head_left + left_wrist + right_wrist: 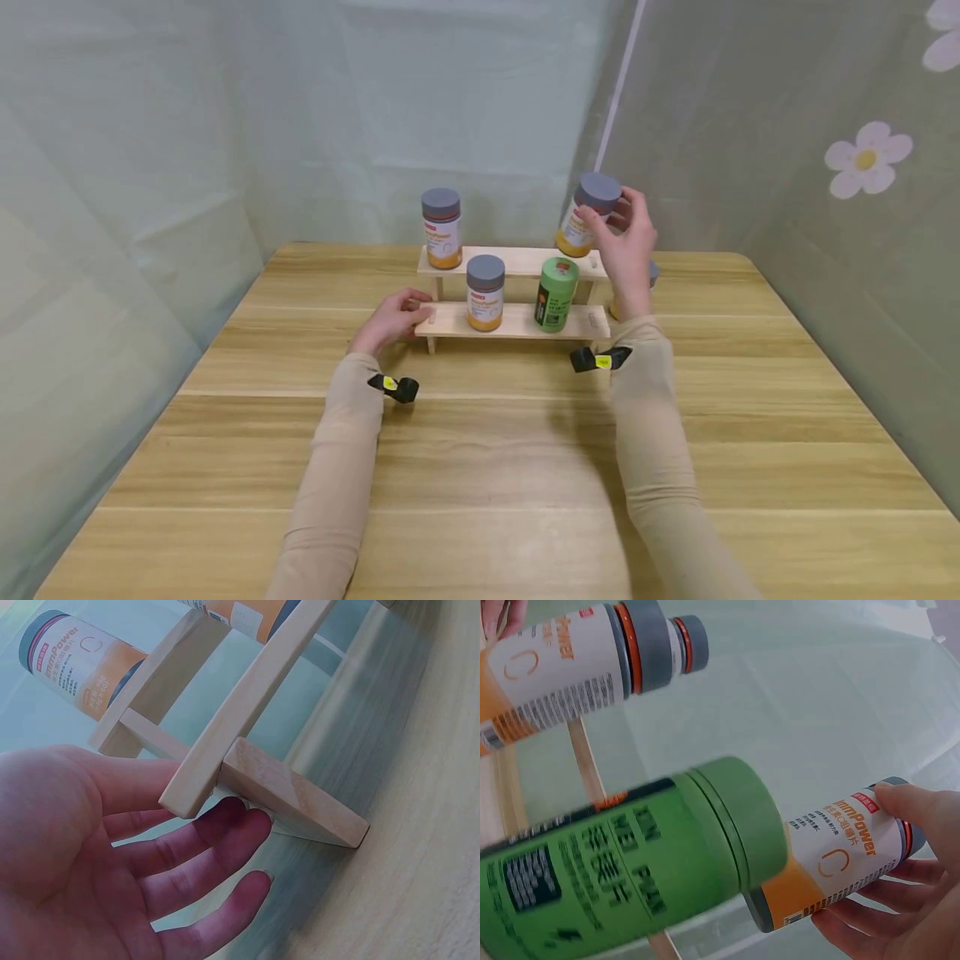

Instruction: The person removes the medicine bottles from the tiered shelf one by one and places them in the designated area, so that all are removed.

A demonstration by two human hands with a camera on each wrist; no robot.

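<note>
My right hand (pixel 632 242) grips a supplement bottle (pixel 585 218) with a grey lid and white-and-orange label, tilted above the right end of the upper tier of a wooden two-tier shelf (pixel 517 321). The right wrist view shows the thumb and fingers around this bottle (pixel 840 855) near its lid. At the lower tier's left end, my left hand (pixel 392 319) holds the board, thumb over it and fingers beneath; the left wrist view shows those fingers (pixel 202 862) beside the shelf leg (pixel 292 795). A green bottle (pixel 557 296) stands on the lower tier, below the held bottle.
Matching grey-lidded bottles stand at the upper tier's left (pixel 442 229) and on the lower tier (pixel 485 293). Another bottle (pixel 653 273) shows partly behind my right wrist, on the table (pixel 480 467). Pale curtains (pixel 420 108) hang behind the table.
</note>
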